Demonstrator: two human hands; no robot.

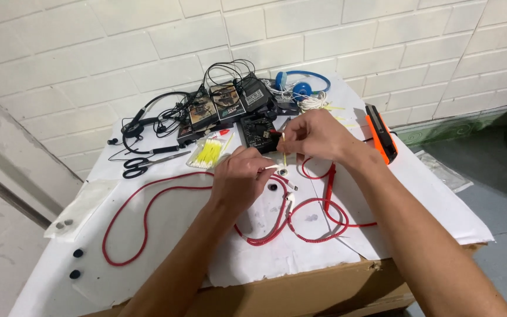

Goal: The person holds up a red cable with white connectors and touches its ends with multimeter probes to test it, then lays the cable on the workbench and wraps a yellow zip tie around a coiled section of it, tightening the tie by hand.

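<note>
Left hand point(239, 185) pinching, right hand point(318, 138) pinching (forearms extended).

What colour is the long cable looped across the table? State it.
Red, a braided-looking cable lying on white paper; the head view, the only one, shows it.

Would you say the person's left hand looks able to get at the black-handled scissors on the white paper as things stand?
Probably yes. The black-handled scissors lie in the open to the left of the left hand, with only bare white paper and a loop of red cord between. The hand's grip is busy with a small white earbud piece, though.
</note>
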